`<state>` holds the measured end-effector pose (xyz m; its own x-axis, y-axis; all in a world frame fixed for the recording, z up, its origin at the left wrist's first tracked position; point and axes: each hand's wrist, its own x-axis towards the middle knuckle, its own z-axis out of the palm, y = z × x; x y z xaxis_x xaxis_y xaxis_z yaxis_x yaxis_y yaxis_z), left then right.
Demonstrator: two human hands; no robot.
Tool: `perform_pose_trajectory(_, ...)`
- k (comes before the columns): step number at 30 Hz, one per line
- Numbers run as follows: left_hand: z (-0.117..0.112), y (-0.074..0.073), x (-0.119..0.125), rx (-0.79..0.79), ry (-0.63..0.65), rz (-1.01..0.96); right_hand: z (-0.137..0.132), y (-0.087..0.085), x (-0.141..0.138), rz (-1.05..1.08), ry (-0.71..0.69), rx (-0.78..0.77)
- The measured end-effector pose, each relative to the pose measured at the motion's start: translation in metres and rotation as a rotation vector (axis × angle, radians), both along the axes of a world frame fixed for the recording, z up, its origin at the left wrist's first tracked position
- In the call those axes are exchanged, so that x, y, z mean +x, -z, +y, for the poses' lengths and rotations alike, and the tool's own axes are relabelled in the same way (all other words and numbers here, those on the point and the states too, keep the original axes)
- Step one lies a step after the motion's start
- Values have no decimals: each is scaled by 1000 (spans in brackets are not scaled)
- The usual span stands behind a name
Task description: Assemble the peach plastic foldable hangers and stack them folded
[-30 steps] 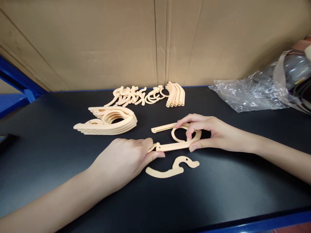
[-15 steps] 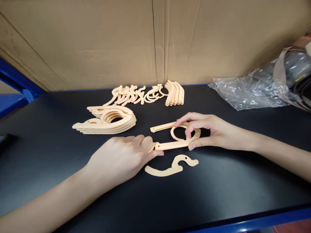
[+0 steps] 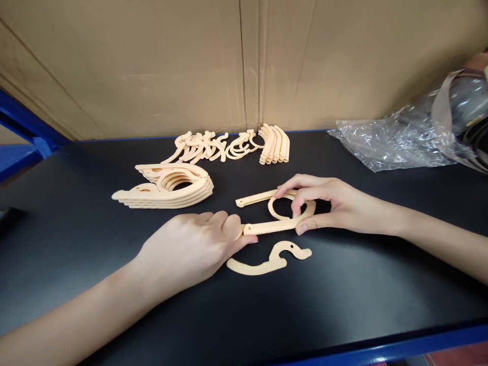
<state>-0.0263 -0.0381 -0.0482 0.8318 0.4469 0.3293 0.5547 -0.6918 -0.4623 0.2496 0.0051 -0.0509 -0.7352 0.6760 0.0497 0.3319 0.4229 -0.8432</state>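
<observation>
On the black tabletop (image 3: 343,284) my left hand (image 3: 190,249) is closed, its thumb and fingers pinched on the left end of a cream plastic bar-and-ring piece (image 3: 274,223). My right hand (image 3: 324,203) grips the ring end of the same piece, a finger hooked through the ring and the thumb under the bar. A second thin cream bar (image 3: 255,198) lies just behind it, under my right fingertips. A loose cream hook-shaped piece (image 3: 267,259) lies flat just in front of both hands.
A stack of cream hanger bodies (image 3: 168,188) lies to the left. Behind it are piles of small hooks (image 3: 206,145) and curved strips (image 3: 275,145). A crumpled clear plastic bag (image 3: 400,140) sits at the right. A cardboard wall (image 3: 244,61) closes the back; a blue frame (image 3: 23,132) shows at the left.
Both hands keep their hold on the bar-and-ring piece. Only the view has shifted slightly; nothing on the table has moved.
</observation>
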Motion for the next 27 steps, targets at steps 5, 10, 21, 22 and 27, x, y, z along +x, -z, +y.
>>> perform_pose_trajectory(5, 0, -5, 2, 82, -8, -12, 0, 1, 1, 10, 0, 9)
perform_pose_trajectory(10, -3, -7, 4, 45, -51, -90, 0, 0, 0, 19, -4, 5)
perform_pose_trajectory(21, 5, 3, -2, -77, 11, -109, 1, 1, 2, 9, 3, 10)
perform_pose_trajectory(22, 5, 3, -2, -72, 10, -104, 2, 1, 2, 10, 2, 12)
perform_pose_trajectory(27, 3, -1, -2, -43, 9, -100, 2, 1, 2, 2, -9, 20)
